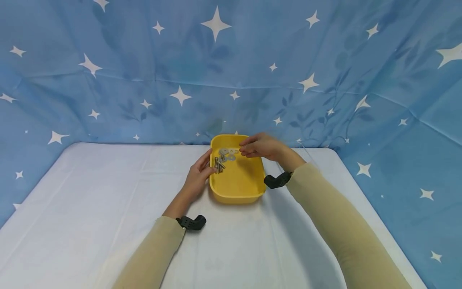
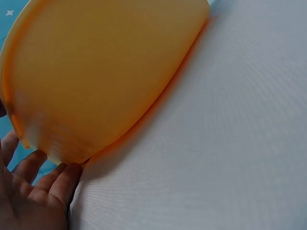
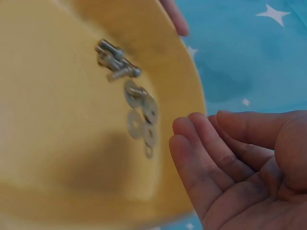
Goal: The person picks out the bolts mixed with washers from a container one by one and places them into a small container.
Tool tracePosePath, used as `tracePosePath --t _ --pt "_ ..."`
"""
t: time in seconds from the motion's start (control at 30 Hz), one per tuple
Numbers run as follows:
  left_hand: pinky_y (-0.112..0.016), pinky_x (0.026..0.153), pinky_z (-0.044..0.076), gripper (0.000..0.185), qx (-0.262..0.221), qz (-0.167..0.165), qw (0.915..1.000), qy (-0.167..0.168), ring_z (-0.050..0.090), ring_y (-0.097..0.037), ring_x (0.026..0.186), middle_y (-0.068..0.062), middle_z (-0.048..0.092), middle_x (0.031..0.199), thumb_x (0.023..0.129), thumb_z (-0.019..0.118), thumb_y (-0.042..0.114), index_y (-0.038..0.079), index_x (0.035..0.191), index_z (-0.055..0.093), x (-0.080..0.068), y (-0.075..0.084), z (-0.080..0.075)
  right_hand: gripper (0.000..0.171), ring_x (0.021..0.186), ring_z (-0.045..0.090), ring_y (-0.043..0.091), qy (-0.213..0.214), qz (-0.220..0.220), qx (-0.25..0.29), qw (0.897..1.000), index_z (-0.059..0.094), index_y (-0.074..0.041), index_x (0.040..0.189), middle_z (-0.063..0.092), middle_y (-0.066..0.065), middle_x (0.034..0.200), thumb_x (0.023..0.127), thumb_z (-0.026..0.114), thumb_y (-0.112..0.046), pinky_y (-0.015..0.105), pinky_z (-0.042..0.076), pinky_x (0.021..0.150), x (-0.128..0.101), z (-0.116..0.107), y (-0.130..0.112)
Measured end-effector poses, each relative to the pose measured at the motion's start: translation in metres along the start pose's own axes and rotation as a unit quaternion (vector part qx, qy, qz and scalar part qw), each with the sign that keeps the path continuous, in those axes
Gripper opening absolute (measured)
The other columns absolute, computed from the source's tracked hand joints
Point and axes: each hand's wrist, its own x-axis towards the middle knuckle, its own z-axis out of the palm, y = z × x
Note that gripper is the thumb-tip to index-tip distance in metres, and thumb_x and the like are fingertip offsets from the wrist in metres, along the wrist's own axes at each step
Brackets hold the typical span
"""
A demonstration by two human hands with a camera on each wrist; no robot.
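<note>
A yellow plastic tray point(image 1: 240, 184) stands at the middle back of the white table. Several flat metal washers point(image 1: 226, 152) lie in its far left part, with a few bolts point(image 1: 218, 165) beside them by the left wall. My left hand point(image 1: 197, 176) holds the tray's left wall: its fingers point(image 2: 33, 191) lie against the outside of the tray point(image 2: 105, 72), and one fingertip point(image 3: 175, 19) shows at the rim. My right hand point(image 1: 260, 146) hovers over the far right rim, fingertips close to the washers point(image 3: 141, 120). Its fingers point(image 3: 211, 153) are loosely curled and hold nothing I can see.
A white cloth point(image 1: 90, 208) covers the table. Blue fabric with white stars point(image 1: 216, 80) hangs behind and along both sides. Black camera mounts sit on my left wrist point(image 1: 193, 222) and my right wrist point(image 1: 277, 180).
</note>
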Motion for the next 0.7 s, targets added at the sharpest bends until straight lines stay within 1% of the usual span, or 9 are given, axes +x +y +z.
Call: tracePosePath --t 0.1,0.23,0.33,0.43,0.53,0.7 --pt "-0.04 0.123 0.036 0.071 0.003 -0.001 1.0 0.003 0.032 -0.017 0.154 0.004 0.03 0.167 0.097 0.057 0.012 0.028 0.16 0.03 0.001 0.0 0.0 0.045 0.134 0.055 0.04 -0.017 -0.006 0.01 1.0 0.047 0.009 0.145 0.052 0.03 0.146 0.102 0.051 -0.002 0.048 0.045 0.116 0.006 0.011 0.003" --pt "-0.041 0.121 0.038 0.071 0.01 0.006 0.9999 0.003 0.034 -0.017 0.153 0.003 0.032 0.167 0.096 0.058 0.012 0.026 0.16 0.032 0.001 -0.001 -0.001 0.042 0.132 0.057 0.041 -0.025 -0.005 0.008 1.0 0.051 0.009 0.142 0.056 0.03 0.143 0.101 0.053 -0.001 0.046 0.048 0.112 0.016 0.028 0.011" --pt "-0.042 0.121 0.038 0.07 0.013 0.008 0.9999 0.003 0.034 -0.018 0.153 0.002 0.033 0.166 0.096 0.057 0.011 0.028 0.16 0.033 -0.001 -0.003 -0.002 0.04 0.128 0.062 0.037 -0.027 -0.005 -0.005 1.0 0.056 0.008 0.139 0.061 0.028 0.138 0.1 0.056 -0.003 0.044 0.052 0.108 0.025 0.04 0.018" --pt "-0.042 0.122 0.037 0.07 0.016 0.002 0.9999 0.0 0.032 -0.017 0.154 0.004 0.032 0.166 0.096 0.057 0.012 0.031 0.159 0.033 -0.002 -0.006 -0.004 0.038 0.122 0.066 0.033 -0.024 0.001 -0.009 1.0 0.06 0.006 0.136 0.064 0.025 0.135 0.1 0.058 -0.005 0.041 0.054 0.106 0.033 0.049 0.023" --pt "-0.042 0.123 0.035 0.07 0.013 0.0 0.9999 -0.009 0.03 -0.018 0.155 0.003 0.03 0.167 0.097 0.056 0.012 0.03 0.16 0.03 -0.001 -0.005 -0.004 0.036 0.114 0.069 0.027 -0.011 0.014 0.0 1.0 0.062 0.003 0.134 0.066 0.022 0.132 0.1 0.06 -0.007 0.039 0.055 0.105 0.037 0.053 0.026" --pt "-0.043 0.123 0.035 0.071 0.002 0.002 0.9999 -0.013 0.031 -0.018 0.155 0.002 0.028 0.168 0.098 0.056 0.012 0.029 0.161 0.028 0.001 -0.002 -0.002 0.038 0.112 0.069 0.022 -0.001 0.023 0.021 1.0 0.061 0.0 0.137 0.066 0.021 0.133 0.1 0.059 -0.008 0.037 0.056 0.104 0.041 0.056 0.025"
